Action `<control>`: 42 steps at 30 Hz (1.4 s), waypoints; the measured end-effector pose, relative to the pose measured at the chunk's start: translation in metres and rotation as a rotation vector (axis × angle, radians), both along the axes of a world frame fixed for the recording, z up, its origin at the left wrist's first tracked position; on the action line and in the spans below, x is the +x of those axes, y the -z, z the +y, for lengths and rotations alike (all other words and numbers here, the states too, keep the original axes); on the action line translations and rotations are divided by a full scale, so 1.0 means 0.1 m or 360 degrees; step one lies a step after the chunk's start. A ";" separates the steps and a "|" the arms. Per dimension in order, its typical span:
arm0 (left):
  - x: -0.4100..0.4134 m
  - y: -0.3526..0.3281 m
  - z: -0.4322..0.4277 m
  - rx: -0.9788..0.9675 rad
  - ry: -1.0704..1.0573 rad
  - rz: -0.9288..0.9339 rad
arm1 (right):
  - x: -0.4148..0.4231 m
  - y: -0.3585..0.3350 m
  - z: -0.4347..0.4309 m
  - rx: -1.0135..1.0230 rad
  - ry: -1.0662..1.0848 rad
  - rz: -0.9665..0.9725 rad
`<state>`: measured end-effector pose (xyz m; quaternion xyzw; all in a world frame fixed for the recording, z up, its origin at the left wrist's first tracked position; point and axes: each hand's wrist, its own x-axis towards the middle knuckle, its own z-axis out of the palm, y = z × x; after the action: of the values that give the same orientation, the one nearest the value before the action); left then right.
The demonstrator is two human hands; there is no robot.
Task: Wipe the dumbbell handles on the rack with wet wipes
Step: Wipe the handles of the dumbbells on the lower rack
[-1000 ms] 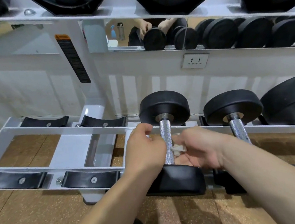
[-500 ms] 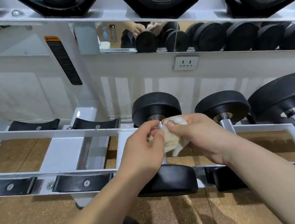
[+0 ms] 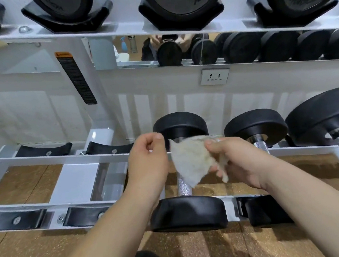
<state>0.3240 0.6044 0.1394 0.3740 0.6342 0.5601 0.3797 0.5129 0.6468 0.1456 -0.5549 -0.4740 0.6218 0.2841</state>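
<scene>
My right hand [image 3: 236, 163] pinches the wipe [image 3: 192, 161], spread over the dumbbell handle [image 3: 183, 186] on the lower rack [image 3: 54, 159]; my left hand [image 3: 148, 163] is curled just beside it, holding nothing

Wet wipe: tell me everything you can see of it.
The wet wipe is an off-white, slightly fuzzy sheet, creased and opened into a rough triangle with its tip pointing down. The right hand pinches its right edge, thumb on top; a thin strand trails below the fingers. It hangs in front of the upper part of the dumbbell handle; contact with it cannot be told. The left hand is beside its left edge, apart.
</scene>
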 end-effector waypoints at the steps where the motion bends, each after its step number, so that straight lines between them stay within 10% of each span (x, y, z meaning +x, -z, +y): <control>1: 0.02 0.03 -0.01 -0.0038 -0.0024 0.0035 | 0.01 -0.01 0.02 0.0026 0.0092 -0.0082; 11: 0.12 0.22 -0.08 -0.0108 0.0041 0.0339 | -0.08 0.25 0.11 0.0112 0.0421 -0.0496; 21: 0.07 0.09 -0.39 -0.0564 0.0707 0.0597 | -0.61 0.36 0.26 -0.0385 0.0506 0.0499; 30: 0.01 0.16 -0.43 -0.0531 0.0680 0.0506 | -0.39 0.35 -0.04 -0.0461 -0.0013 -0.0229; 37: 0.02 0.25 -0.44 -0.0482 0.0474 0.0416 | -0.53 0.36 0.14 -0.0319 0.0280 0.0192; 42: 0.04 0.25 -0.46 -0.0474 0.0421 0.0405 | -0.31 0.33 -0.11 -0.0245 -0.0373 -0.0612</control>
<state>0.3285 0.5589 0.1147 0.4613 0.6981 0.3540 0.4178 0.4820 0.6358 0.1129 -0.6243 -0.5318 0.5677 0.0712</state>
